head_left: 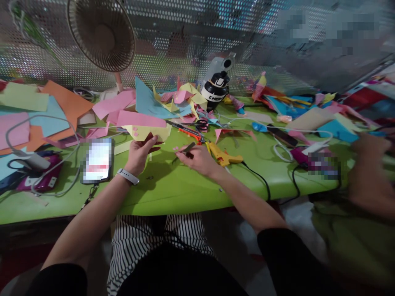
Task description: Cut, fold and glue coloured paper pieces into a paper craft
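My left hand (pixel 140 154) is closed on a piece of yellow paper (pixel 148 133), thumb in front. Small pink paper pieces (pixel 135 131) sit on the left part of that paper. To its right, my right hand (pixel 200 158) pinches a slim dark tool (pixel 189 147) that looks like tweezers. Tiny pink bits (pixel 175 149) show by the tool's tip; whether it grips them I cannot tell. A yellow glue gun (pixel 224 155) lies just right of my right hand. Scissors (pixel 200 124) and an orange cutter (pixel 189 130) lie beyond it.
Coloured paper sheets (pixel 61 105) cover the green table (pixel 185 189) at the left. A phone (pixel 98 160) lies left of my left hand. Behind stand a fan (pixel 103 37) and a black bottle (pixel 214 92). Cables cross both sides. Another person's arm (pixel 368 172) reaches in at right.
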`<action>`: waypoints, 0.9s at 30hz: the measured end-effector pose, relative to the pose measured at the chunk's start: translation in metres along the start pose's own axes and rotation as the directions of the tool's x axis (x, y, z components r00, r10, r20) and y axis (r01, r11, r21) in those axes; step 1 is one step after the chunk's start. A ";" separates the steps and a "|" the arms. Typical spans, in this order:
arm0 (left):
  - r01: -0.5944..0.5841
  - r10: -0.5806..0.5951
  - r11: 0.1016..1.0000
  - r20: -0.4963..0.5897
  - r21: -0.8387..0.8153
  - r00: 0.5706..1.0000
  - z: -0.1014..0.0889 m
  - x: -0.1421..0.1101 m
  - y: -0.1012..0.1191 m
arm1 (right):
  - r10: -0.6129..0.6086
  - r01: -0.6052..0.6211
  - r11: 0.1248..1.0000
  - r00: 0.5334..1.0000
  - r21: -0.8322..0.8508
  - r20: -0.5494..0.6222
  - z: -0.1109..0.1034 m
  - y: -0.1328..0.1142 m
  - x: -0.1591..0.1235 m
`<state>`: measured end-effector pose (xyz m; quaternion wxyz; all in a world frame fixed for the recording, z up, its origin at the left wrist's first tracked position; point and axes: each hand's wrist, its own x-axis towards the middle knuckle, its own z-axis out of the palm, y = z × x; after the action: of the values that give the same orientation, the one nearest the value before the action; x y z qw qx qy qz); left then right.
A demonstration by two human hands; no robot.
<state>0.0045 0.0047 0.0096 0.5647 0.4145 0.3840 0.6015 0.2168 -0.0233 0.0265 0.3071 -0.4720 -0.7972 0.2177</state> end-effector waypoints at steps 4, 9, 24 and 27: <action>-0.005 0.005 1.000 0.000 -0.013 1.000 -0.002 0.001 -0.002 | 0.106 -0.103 0.992 0.993 0.066 -0.051 -0.010 0.020 -0.001; 0.007 -0.007 1.000 0.013 0.005 1.000 -0.003 0.001 -0.003 | 0.194 -0.182 0.979 0.968 0.087 -0.157 -0.009 0.038 0.001; 0.034 -0.034 0.999 0.018 0.005 0.999 0.000 -0.003 0.000 | 0.232 -0.181 0.934 0.963 0.309 -0.136 0.010 0.044 0.002; 0.046 -0.046 0.999 0.027 0.008 0.999 0.000 -0.003 0.000 | 0.236 -0.184 0.930 0.963 0.318 -0.131 0.012 0.045 0.002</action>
<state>0.0048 0.0018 0.0090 0.5822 0.4157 0.3877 0.5813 0.2353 -0.0016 -0.0099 0.4165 -0.5187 -0.6704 0.3288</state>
